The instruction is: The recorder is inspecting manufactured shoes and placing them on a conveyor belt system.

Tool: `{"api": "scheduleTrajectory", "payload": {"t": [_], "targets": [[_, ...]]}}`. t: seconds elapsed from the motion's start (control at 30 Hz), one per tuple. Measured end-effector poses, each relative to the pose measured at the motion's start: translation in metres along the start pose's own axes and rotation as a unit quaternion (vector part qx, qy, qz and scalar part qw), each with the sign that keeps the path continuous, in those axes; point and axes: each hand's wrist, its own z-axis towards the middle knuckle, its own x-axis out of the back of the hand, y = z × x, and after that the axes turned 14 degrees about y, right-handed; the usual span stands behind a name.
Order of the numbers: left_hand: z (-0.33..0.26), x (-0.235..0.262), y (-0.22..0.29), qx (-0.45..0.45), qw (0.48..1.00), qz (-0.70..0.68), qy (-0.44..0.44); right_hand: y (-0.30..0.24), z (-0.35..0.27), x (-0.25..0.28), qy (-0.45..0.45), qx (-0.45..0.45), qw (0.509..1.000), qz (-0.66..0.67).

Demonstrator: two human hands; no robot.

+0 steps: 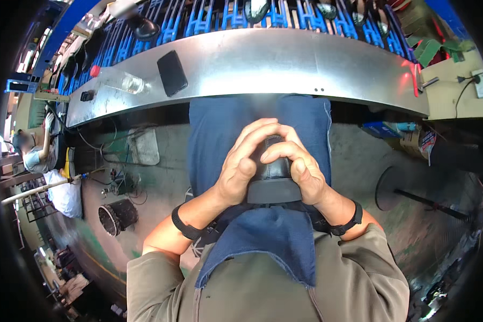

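Observation:
A black leather shoe stands above my lap, its thick dark end turned toward me. My left hand wraps its left side, with the fingers arched over the top. From the other side my right hand grips it, fingers curled across the upper. Both hands' fingertips come close together over the shoe and hide much of its upper part. Dark blue cloth covers my legs beneath it.
Ahead runs a curved metal ledge bearing a black phone and a clear plastic bottle. Beyond it, blue racks carry several dark shoes. A black bucket lies at left; another person works far left.

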Motion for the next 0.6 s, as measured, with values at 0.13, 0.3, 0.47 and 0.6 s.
{"api": "scheduleTrajectory", "payload": {"t": [0.13,0.3,0.47,0.6], "targets": [[-0.056,0.034,-0.036,-0.020,0.997,0.049,-0.051,0.000,0.000,0.001,0.011,0.023,0.997,0.070],[-0.053,0.023,-0.039,0.175,0.980,0.066,-0.061,-0.020,0.025,-0.018,0.075,0.005,0.969,0.236],[0.014,0.043,0.019,-0.157,0.981,0.099,-0.061,0.005,0.063,0.020,0.237,-0.155,0.925,0.252],[0.004,0.049,-0.012,0.250,0.907,-0.298,0.161,0.025,0.086,-0.021,0.126,-0.228,0.944,0.201]]}}
